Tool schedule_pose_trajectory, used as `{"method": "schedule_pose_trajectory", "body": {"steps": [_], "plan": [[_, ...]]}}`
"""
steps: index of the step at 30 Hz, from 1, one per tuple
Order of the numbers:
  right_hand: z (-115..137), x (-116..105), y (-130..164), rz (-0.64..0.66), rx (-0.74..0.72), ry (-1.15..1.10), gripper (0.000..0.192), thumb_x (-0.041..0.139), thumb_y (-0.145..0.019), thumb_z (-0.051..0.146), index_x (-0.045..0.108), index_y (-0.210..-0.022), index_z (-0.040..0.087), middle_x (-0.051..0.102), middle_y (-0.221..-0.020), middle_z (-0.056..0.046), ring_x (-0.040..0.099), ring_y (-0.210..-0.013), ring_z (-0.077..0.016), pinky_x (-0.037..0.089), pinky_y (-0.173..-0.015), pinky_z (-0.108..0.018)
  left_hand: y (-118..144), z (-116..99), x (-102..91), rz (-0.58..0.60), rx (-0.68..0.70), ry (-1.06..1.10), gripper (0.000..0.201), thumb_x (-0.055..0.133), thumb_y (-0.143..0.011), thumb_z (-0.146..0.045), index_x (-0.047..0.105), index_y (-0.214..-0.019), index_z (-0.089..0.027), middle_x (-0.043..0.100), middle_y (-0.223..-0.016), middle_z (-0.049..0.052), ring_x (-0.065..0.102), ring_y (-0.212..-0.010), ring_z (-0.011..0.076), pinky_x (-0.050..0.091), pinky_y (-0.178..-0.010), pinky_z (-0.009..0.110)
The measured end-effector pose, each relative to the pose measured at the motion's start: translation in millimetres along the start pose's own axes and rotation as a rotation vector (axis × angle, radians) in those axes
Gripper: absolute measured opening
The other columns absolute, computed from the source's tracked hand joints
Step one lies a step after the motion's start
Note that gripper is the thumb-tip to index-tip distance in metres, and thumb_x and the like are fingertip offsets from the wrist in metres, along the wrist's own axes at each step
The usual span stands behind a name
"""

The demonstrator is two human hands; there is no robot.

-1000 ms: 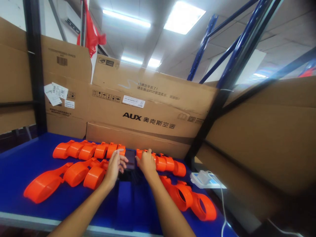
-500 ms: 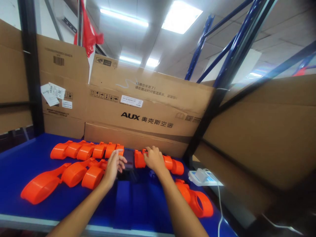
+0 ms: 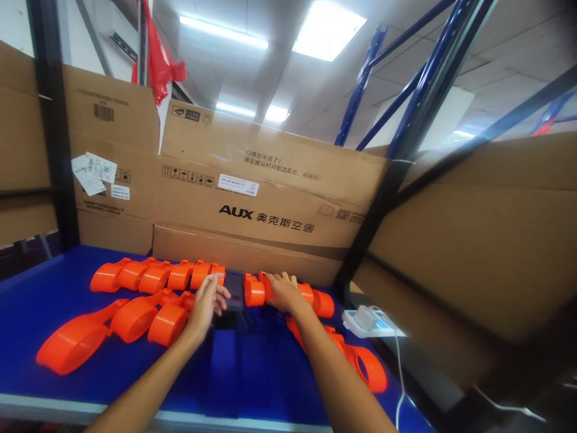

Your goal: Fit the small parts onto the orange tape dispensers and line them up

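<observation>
A dark phone-like device (image 3: 234, 290) stands at the back middle of the blue table (image 3: 54, 300). My left hand (image 3: 206, 304) rests at its left side, fingers curled toward its screen. My right hand (image 3: 282, 290) lies over a row of orange plastic ring parts (image 3: 255, 291) just right of the device, fingers spread on them. Whether it grips one is not clear. More orange ring parts lie in a back row (image 3: 153, 275) and a front row (image 3: 117, 322) on the left. Others lie beside my right forearm (image 3: 367, 367).
Large cardboard boxes (image 3: 265, 198) wall off the back and right of the table. A black rack post (image 3: 47, 126) stands at the left, blue struts (image 3: 424, 78) at the right. A white power strip (image 3: 367, 320) with a cable lies at the table's right edge.
My right hand has moved right and back from beside the device onto the orange parts. My left hand stays by the device. The view has shifted slightly.
</observation>
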State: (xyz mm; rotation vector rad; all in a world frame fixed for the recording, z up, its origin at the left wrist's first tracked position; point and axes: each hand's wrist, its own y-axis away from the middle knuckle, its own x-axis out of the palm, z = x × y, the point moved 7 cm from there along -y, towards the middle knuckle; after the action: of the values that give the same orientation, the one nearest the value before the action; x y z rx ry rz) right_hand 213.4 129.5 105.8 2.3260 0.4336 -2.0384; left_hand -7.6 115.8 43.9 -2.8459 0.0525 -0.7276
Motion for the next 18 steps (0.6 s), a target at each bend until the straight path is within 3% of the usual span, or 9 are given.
{"method": "schedule_pose_trajectory", "body": {"steps": [11,18], "plan": [[-12.4,-33.1,8.3,-0.100,-0.018,0.053,0.069,0.072,-0.077,0.038,0.047,-0.139,0.021,0.057,-0.136,-0.015,0.042,-0.121,-0.0340,0.028,-0.098,-0.045,0.1,2.2,1.0,0.019,-0.025,-0.026,0.055,0.061,-0.078,-0.060,0.055,-0.113,-0.018,0.068,-0.069,0.001,0.056,-0.041,0.0120,0.038,-0.036,0.019],[-14.8,-97.8,20.5,-0.321,-0.044,0.094,0.068,0.069,-0.080,0.039,0.046,-0.141,0.021,0.056,-0.131,-0.016,0.039,-0.119,-0.0351,0.029,-0.095,-0.046,1.9,3.1,2.5,0.047,-0.023,-0.038,0.050,0.065,-0.077,-0.056,0.058,-0.109,-0.019,0.068,-0.071,0.001,0.057,-0.044,0.0116,0.038,-0.038,0.019]]}}
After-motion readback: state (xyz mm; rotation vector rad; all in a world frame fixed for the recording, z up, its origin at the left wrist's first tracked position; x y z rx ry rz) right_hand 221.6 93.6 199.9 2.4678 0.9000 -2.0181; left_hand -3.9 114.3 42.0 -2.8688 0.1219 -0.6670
